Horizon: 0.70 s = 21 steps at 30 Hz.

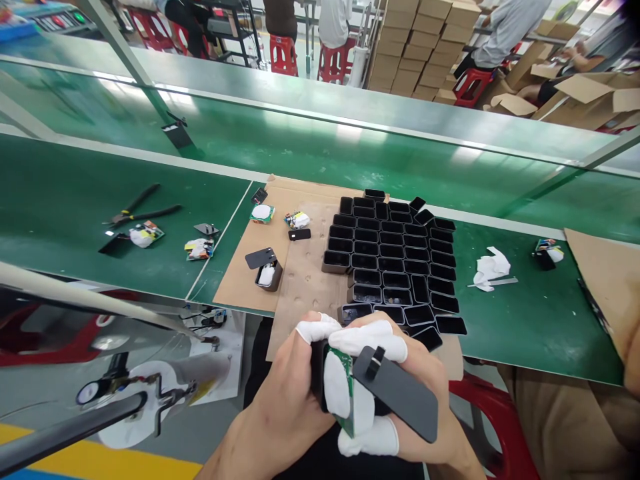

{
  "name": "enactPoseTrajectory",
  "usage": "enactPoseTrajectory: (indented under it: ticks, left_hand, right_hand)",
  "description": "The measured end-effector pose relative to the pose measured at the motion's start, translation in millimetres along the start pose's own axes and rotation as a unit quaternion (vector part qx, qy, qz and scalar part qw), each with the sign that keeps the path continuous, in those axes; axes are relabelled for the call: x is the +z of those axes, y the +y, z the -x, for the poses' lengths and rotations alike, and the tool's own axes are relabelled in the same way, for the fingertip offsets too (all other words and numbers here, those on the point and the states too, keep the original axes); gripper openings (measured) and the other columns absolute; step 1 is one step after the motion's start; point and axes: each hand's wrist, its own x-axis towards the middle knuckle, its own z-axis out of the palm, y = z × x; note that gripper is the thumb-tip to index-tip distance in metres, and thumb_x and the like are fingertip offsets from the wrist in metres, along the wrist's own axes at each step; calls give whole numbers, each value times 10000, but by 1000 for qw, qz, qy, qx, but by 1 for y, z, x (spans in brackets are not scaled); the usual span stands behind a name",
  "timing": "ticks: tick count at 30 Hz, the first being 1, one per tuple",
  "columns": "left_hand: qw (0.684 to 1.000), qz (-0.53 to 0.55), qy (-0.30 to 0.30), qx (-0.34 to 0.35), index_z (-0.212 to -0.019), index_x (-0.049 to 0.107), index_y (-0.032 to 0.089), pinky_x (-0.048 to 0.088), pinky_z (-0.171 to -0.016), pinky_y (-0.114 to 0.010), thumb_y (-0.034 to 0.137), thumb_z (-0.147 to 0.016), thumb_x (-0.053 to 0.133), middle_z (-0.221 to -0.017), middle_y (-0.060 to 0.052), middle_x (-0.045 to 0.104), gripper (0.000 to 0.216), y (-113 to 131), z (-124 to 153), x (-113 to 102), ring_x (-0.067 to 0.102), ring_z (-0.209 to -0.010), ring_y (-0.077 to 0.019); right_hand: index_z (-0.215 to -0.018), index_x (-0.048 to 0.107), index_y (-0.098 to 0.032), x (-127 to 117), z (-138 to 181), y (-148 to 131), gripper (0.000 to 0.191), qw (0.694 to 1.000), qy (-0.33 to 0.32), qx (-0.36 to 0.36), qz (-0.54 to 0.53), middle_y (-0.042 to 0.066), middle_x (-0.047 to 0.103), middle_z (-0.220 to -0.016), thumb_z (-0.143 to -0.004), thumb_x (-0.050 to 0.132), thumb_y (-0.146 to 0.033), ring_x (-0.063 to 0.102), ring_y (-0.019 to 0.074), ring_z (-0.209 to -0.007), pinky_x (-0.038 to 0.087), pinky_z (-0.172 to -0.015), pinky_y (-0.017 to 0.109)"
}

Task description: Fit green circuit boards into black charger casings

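In front of my body, my left hand (285, 383) is wrapped round a small black plastic case (317, 377). White finger cots cover several of my fingertips. My right hand (433, 373) grips a green circuit board (349, 415) with a white pad on its face, beside the mouth of that case. How far the board sits inside is hidden by fingers. A black plug cover (400, 397) with a prong sticks out tilted from the right hand's side; its link to the board is hidden. Beyond my hands, several open black cases (336, 267) stand in packed rows on cardboard (310, 293).
Left on the bench are cutting pliers (143, 215), loose circuit boards (199, 249) and a filled case (270, 277) with its cover ajar. To the right lie crumpled white paper (493, 267) and another board (549, 252). A metal pole (115, 47) rises at the back left.
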Motion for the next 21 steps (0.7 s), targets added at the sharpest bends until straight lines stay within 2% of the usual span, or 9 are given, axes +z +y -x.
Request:
enactPoseTrajectory:
  ticks: [5,9,21]
  left_hand:
    - [1000,-10,3,5,-1108,446,305,568,-809,-274,40,-927,701,-1060,28,577,410,1,0,0,596,-869,-155]
    - [1000,-14,-4,-1,-1161,479,310,581,-830,-285,41,-935,713,-1081,19,588,422,3,-1,-1,614,-903,-165]
    - [1000,-20,2,19,-1188,497,310,587,-848,-299,24,-924,699,-1091,14,600,438,2,-2,-2,639,-923,-172]
  right_hand:
    - [-1471,753,-279,-1,0,-1,572,1000,-4,-2,5,81,802,-1155,-994,903,-557,761,268,-1052,645,-902,395]
    - [-1456,756,-296,0,-2,-2,552,1000,-2,-7,10,68,801,-1142,-982,922,-525,755,259,-1029,646,-898,384]
    - [-1383,766,-306,0,-5,-5,532,1000,2,-5,11,56,757,-1058,-925,986,-463,743,251,-917,650,-779,361]
